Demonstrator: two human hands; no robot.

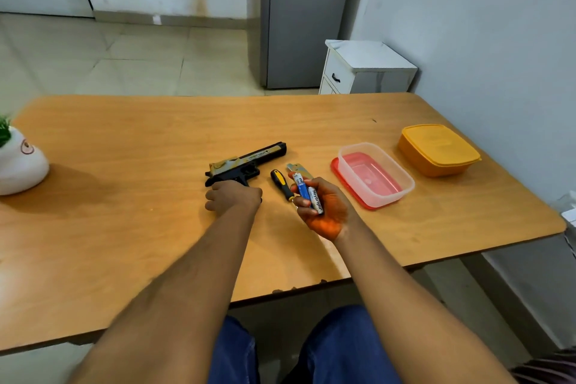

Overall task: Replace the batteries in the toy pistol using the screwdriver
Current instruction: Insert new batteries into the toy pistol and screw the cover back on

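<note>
Head view: you're gripping the toy pistol (246, 162) on the table (124, 196) with your left hand (232, 198), right hand (319, 206) loosely cupping batteries (308, 193) beside the screwdriver (282, 184). Watch it, they're probably slipping out or getting mixed up.

— Where's your left hand (233, 196)?
— Knuckles up, fingers curled round the toy pistol's grip (232, 178).
— And your right hand (318, 206)?
— Just beside it, palm up, fingers cradling the batteries (307, 192).

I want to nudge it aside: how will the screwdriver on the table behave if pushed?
The screwdriver lies flat with a rounded handle, so it would probably roll. It looks rigid and small, likely light. Its rubbery-looking black-and-yellow handle probably grips well.
</note>
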